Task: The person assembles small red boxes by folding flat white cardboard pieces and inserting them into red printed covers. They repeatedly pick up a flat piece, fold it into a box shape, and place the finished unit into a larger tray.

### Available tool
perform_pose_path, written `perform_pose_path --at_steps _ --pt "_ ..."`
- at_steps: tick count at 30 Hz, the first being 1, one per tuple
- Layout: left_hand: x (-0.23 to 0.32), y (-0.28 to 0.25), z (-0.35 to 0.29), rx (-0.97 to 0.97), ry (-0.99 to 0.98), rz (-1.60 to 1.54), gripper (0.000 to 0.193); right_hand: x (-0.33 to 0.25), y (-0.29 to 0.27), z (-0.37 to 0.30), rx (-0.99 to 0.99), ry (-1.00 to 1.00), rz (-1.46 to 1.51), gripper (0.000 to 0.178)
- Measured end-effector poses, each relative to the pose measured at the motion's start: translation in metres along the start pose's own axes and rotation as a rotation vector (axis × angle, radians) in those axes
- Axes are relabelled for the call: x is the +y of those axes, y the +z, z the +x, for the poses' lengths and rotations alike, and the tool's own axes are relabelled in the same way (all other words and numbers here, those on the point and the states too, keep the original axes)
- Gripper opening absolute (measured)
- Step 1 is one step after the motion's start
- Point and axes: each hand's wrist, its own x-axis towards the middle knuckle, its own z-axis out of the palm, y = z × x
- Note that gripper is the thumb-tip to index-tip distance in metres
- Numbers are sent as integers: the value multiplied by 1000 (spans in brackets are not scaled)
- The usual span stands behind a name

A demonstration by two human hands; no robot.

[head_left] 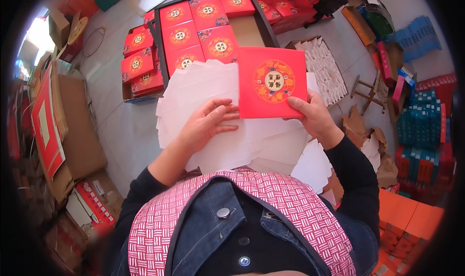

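Right hand grips a square box (smooth, red).

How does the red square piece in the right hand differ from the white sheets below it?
The red square piece bears a round printed emblem; the white sheets look plain. The red square piece is gripped by the right hand; the white sheets lie in a fanned, overlapping pile. Both show broad, flat faces.

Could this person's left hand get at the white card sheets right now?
Probably yes: the left hand looks open and is over the white card sheets, with nothing seeming to block it; the right hand holds the red square box.
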Motion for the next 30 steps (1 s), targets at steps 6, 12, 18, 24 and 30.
perform_pose_path --at_steps 6,12,18,24,30 --pt "-4 1 -6 -27 100 82 54 3 22 2 -199 18 -385 57" --pt "2 -9 -15 -192 15 126 65 -96 53 37 -213 -257 -1059 60" --pt "-6 -8 -16 -171 94 -61 58 -66 68 88 -728 225 -831 51" --pt "-6 -24 -8 -351 132 -211 52 -100 -21 129 -293 -168 -217 30" --pt "-5 -23 -5 -318 121 -133 45 -33 -74 231 404 -390 286 25"
